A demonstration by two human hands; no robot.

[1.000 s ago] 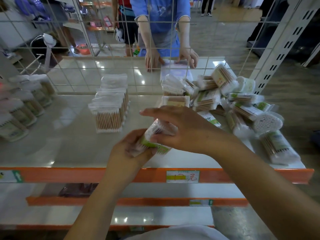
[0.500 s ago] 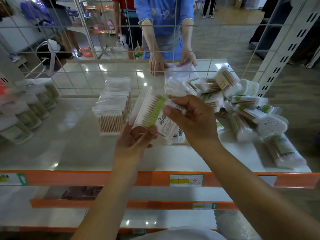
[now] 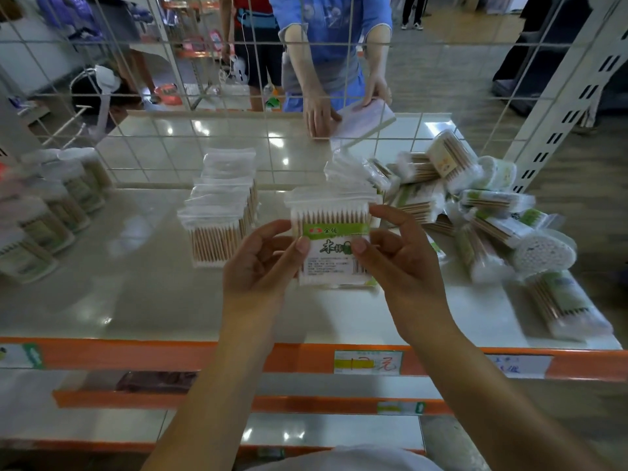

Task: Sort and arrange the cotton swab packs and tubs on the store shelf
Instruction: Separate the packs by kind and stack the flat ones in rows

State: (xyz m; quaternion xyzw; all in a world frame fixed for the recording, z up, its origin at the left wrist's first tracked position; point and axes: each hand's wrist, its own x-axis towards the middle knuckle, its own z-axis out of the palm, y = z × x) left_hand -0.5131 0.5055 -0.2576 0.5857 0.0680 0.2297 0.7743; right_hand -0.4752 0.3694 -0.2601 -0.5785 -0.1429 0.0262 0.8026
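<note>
A pale, glossy shelf (image 3: 119,294) with an orange front edge (image 3: 204,356) carrying price labels (image 3: 367,362) sits in a store, backed by a white wire grid (image 3: 170,144); lower orange-edged shelves show beneath it. Beyond the grid a second person in a blue top rests both hands on a flat packet (image 3: 365,119) on the far side. On the shelf, a neat row of flat swab packs (image 3: 219,212) stands left of centre, blurred tubs (image 3: 44,219) line the left end, and a loose heap of packs and tubs (image 3: 482,212) sprawls at the right, just behind and beside the raised hands. Both forearms reach up from the bottom. The left hand (image 3: 261,263) and right hand (image 3: 397,256) together hold one cotton swab pack (image 3: 331,239) upright above the shelf's middle, label facing the camera, each thumb pressing the front and fingers curled behind its sides.
</note>
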